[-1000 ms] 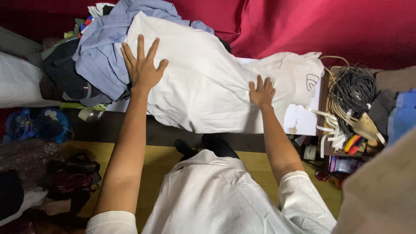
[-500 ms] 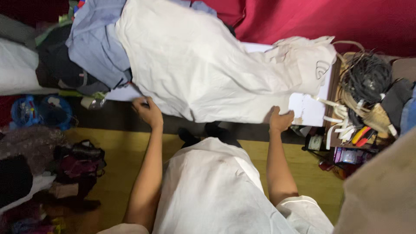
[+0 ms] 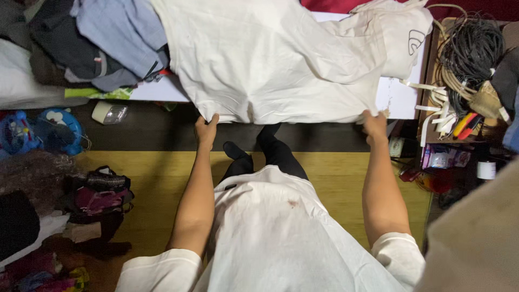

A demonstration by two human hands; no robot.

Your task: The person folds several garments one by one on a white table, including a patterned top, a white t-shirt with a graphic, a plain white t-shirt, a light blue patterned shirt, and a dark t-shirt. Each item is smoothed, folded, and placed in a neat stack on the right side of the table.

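Both hands hold the near hem of a white shirt (image 3: pixel 281 59) spread over the counter (image 3: pixel 397 100). The left hand (image 3: pixel 206 130) pinches the hem at its left corner, and the right hand (image 3: pixel 374 125) pinches the right corner, each grip pressed together on the cloth. A pile of blue and grey clothes (image 3: pixel 97 43) lies far left, and coiled cables (image 3: pixel 470 48) sit to the right.

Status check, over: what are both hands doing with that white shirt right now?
Left hand and right hand each grip the near hem of the white shirt. Shirt spread flat on the bed. Pile of clothes touches its left edge.
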